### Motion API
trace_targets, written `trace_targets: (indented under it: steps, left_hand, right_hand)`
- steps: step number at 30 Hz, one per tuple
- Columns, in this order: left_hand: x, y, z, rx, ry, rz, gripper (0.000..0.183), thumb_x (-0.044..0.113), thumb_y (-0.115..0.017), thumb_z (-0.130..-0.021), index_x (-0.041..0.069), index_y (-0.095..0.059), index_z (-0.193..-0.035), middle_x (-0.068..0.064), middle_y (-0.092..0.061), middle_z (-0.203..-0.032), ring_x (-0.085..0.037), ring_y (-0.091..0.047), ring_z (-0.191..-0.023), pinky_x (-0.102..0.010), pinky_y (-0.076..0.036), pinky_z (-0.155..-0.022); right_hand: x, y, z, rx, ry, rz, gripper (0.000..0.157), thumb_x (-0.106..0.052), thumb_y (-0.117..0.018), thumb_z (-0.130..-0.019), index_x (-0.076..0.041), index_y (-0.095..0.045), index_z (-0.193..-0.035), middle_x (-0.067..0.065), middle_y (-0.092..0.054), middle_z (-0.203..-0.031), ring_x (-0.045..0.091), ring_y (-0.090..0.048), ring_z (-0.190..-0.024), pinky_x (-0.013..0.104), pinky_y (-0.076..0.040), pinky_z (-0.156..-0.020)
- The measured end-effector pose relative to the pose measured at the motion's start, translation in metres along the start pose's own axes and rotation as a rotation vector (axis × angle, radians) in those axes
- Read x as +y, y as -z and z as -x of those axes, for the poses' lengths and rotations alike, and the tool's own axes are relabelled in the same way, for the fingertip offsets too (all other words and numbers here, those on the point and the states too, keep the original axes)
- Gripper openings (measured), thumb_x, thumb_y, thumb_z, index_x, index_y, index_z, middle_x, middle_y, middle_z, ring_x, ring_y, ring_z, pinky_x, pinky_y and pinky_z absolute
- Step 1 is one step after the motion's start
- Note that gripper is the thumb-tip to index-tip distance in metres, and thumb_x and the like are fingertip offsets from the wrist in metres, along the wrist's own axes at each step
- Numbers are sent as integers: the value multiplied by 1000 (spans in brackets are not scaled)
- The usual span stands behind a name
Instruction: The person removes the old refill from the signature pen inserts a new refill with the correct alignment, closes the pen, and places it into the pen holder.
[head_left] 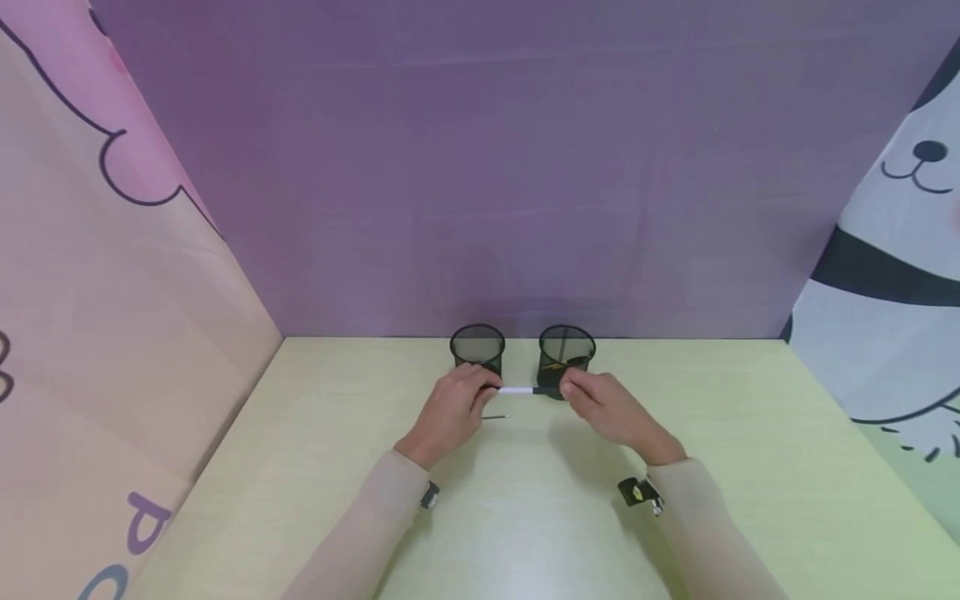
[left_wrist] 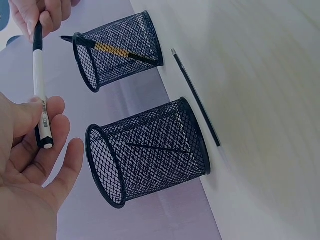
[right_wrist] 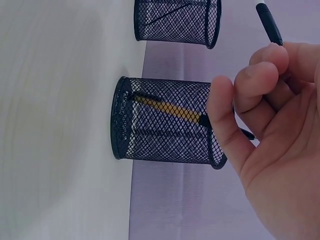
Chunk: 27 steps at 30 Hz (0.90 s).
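Note:
A white marker with a black cap [head_left: 516, 390] is held level between both hands, above the table. My left hand [head_left: 450, 410] pinches its white end between thumb and fingers; the other fingers are loosely curved in the left wrist view. At the opposite end, my right hand [head_left: 611, 410] pinches the black cap between thumb and fingertips. Behind the hands stand two black mesh pen cups, the left cup [left_wrist: 155, 155] and the right cup [right_wrist: 170, 142]. A yellow and black pen [right_wrist: 175, 110] leans inside the right cup.
On the table [head_left: 525, 517], a thin black stick like a pen refill [left_wrist: 197, 100] lies in front of the cups. A thin dark line shows in the left cup; I cannot tell what it is. A purple cloth wall [head_left: 525, 167] rises behind, with printed side panels.

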<state>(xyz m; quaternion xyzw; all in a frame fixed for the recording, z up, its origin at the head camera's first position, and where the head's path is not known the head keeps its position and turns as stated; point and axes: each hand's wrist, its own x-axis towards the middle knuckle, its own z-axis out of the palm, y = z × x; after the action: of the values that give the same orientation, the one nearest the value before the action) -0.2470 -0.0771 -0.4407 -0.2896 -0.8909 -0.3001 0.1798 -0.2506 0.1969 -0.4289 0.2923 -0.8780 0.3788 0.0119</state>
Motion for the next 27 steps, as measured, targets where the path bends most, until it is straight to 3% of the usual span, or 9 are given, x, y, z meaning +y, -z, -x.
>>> trace_targets:
  steps: [19,27]
  left_hand:
    - [0,-1,0,7,1,1,11,12,-65,-101,10,-74,-108,0,-74,-100,-12,-62,-88,-30,-54,-76]
    - [-2,-2,0,10,-12,-6,13,13,-64,-101,8,-74,-109,0,-74,-100,-12,-60,-86,-29,-53,-74]
  right_hand:
    - [2,-1,0,22,28,10,21,-16,-50,-109,-15,-59,-89,-12,-42,-64,2,-39,-55,25,-41,-57]
    - [2,0,0,7,-16,-17,21,-17,-49,-109,-15,-60,-91,-8,-48,-64,4,-42,-55,26,-43,-57]
